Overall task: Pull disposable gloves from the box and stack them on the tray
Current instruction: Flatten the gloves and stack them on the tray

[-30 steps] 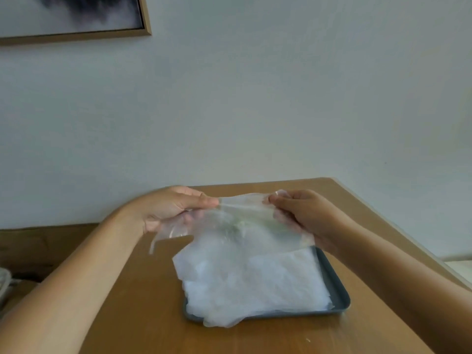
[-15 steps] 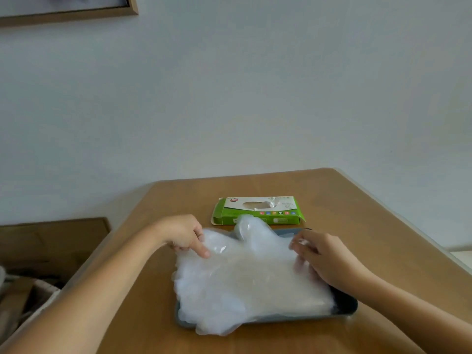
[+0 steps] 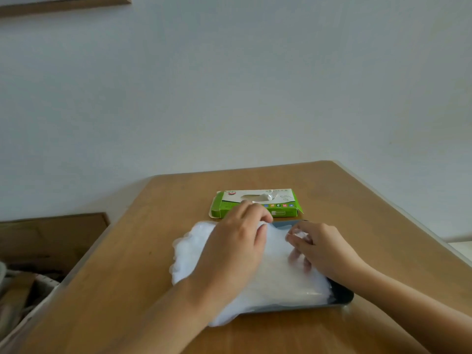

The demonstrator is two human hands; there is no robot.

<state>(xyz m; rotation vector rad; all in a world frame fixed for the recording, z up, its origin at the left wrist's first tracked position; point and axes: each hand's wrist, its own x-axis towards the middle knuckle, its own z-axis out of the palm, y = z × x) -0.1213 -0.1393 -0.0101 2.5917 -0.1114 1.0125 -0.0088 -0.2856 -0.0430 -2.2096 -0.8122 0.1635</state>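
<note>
A thick pile of clear disposable gloves (image 3: 190,251) lies on a dark grey tray (image 3: 343,295) and spills over its left and front edges. My left hand (image 3: 237,246) lies palm down on the pile, fingers stretched toward its far edge. My right hand (image 3: 321,251) rests on the right part of the pile, thumb and fingertips pinching the top glove's film; some fingers show through the plastic. Just behind the tray the green and white glove box (image 3: 281,212) lies flat, with a glove poking from its opening.
The wooden table (image 3: 357,200) ends at the wall behind the box and slants off along the right edge. Beyond its left edge, lower down, sit a brown board (image 3: 51,238) and cluttered items (image 3: 18,297). A picture frame corner (image 3: 76,2) hangs top left.
A second ago both hands held a glove stretched in the air above the tray. It now lies on the pile, and my left hand has slid right across it.
</note>
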